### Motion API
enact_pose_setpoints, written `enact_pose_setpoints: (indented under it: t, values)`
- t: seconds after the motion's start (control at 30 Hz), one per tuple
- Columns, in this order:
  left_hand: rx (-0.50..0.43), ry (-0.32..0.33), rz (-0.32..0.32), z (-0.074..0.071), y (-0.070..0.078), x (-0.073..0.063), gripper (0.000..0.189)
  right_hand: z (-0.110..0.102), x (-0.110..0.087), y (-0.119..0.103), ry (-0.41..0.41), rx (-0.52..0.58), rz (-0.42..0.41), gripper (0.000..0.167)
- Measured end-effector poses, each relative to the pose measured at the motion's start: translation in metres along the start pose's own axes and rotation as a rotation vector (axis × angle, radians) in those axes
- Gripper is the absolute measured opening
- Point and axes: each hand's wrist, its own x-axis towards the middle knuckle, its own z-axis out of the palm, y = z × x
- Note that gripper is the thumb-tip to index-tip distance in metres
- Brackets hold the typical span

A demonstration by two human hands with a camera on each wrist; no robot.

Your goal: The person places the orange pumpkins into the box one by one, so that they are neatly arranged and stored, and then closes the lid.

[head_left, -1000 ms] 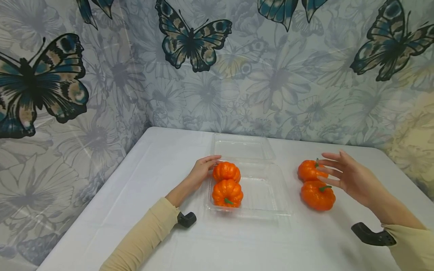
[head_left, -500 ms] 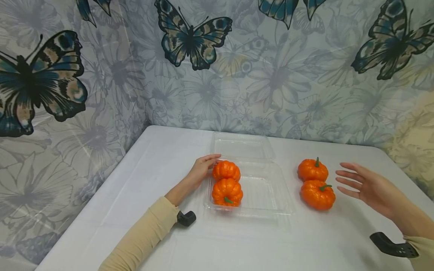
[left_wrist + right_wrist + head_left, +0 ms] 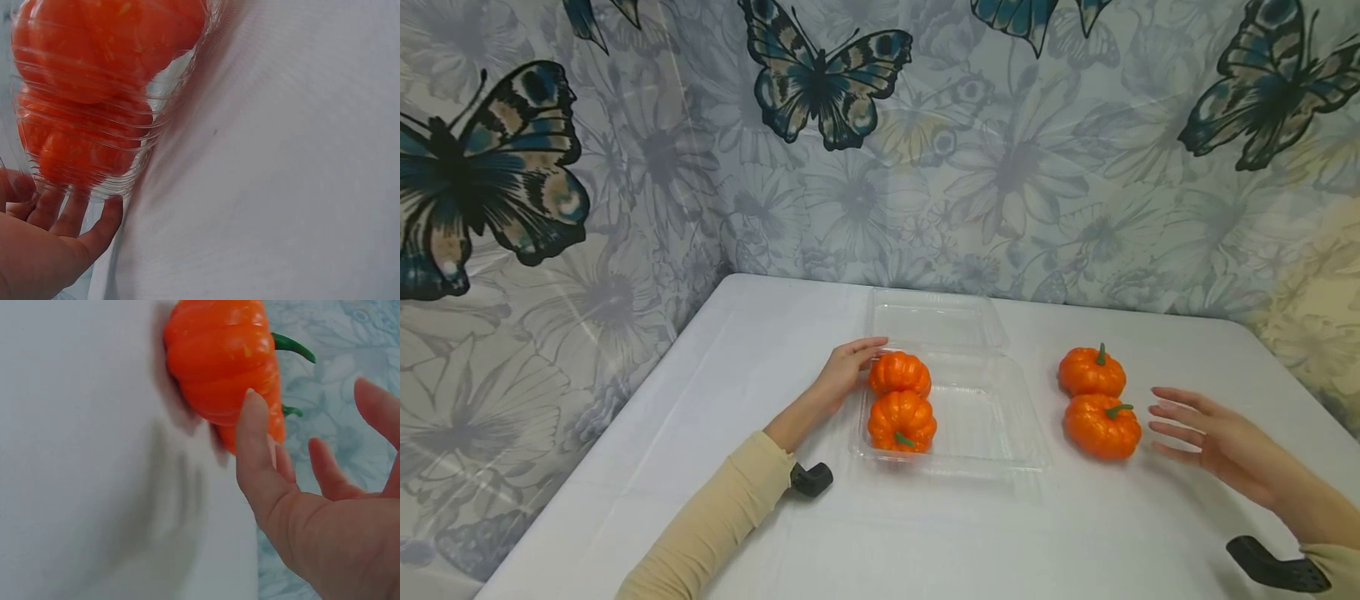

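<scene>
A clear plastic clamshell container (image 3: 985, 417) lies with its lid folded back. Two small orange pumpkins, a rear one (image 3: 900, 373) and a front one (image 3: 902, 422), sit along its left side. My left hand (image 3: 842, 375) holds the container at its left rear edge; in the left wrist view its fingertips (image 3: 112, 209) meet the ribbed wall, with the thumb at the rim. Two more orange pumpkins with green stems, one behind (image 3: 1092, 372) and one in front (image 3: 1102, 427), stand right of the container. My right hand (image 3: 1225, 442) hovers beside them, fingers spread and holding nothing.
The container's transparent lid (image 3: 936, 321) lies flat toward the back. A white cloth covers the table (image 3: 760, 533). Butterfly-printed fabric (image 3: 1000, 208) hangs behind the table and on the left. Dark wrist mounts sit at both sleeves.
My right hand has drawn back from the two right-hand pumpkins, moving right and then lower toward me. The left hand keeps its place at the container, and the pumpkins have not moved.
</scene>
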Motion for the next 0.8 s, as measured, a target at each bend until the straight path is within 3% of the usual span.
enact_pose_setpoints:
  t: [0.17, 0.27, 0.37, 0.63, 0.8]
  values:
    - [0.007, -0.008, -0.001, -0.001, 0.001, 0.0, 0.037, 0.004, 0.006, 0.008, 0.042, -0.201, 0.08, 0.029]
    - [0.009, -0.007, 0.003, -0.001, 0.001, -0.001, 0.037, 0.011, 0.01, 0.01, 0.061, -0.285, 0.112, 0.047]
    - [0.01, -0.004, 0.005, 0.0, 0.001, -0.001, 0.037, 0.019, 0.012, 0.01, 0.059, -0.323, 0.119, 0.064]
    - [0.013, -0.01, 0.001, 0.0, 0.001, 0.0, 0.037, 0.038, 0.018, 0.004, 0.11, -0.452, 0.179, 0.08]
    - [0.014, -0.007, 0.003, -0.005, -0.013, 0.014, 0.037, 0.045, 0.022, 0.005, 0.133, -0.471, 0.208, 0.085]
